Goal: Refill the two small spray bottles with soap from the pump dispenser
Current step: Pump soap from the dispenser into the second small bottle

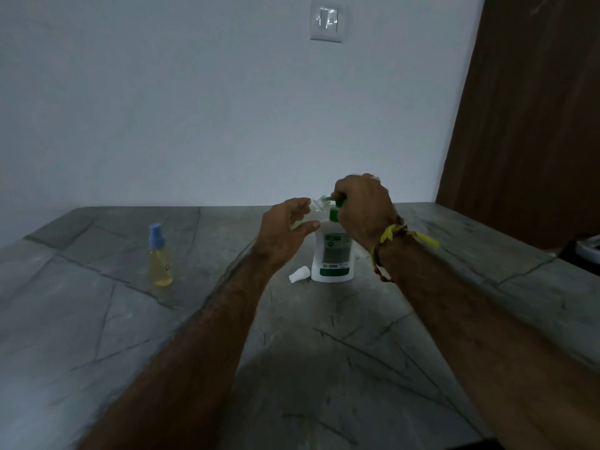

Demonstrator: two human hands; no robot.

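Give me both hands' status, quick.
Left hand: holding the small clear bottle at the green pump spout.
Right hand: closed over the soap dispenser pump head.

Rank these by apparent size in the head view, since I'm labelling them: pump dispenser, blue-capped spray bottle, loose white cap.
1. pump dispenser
2. blue-capped spray bottle
3. loose white cap

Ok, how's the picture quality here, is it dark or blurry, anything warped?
Head view: dim and underexposed, with a bluish-grey cast; the stone counter looks murky. The wide lens bends the counter's edges. The clear small bottle held by the left hand at the pump dispenser is smeared and hard to read; the right hand on the pump is slightly blurred. The light switch shows faint glare.
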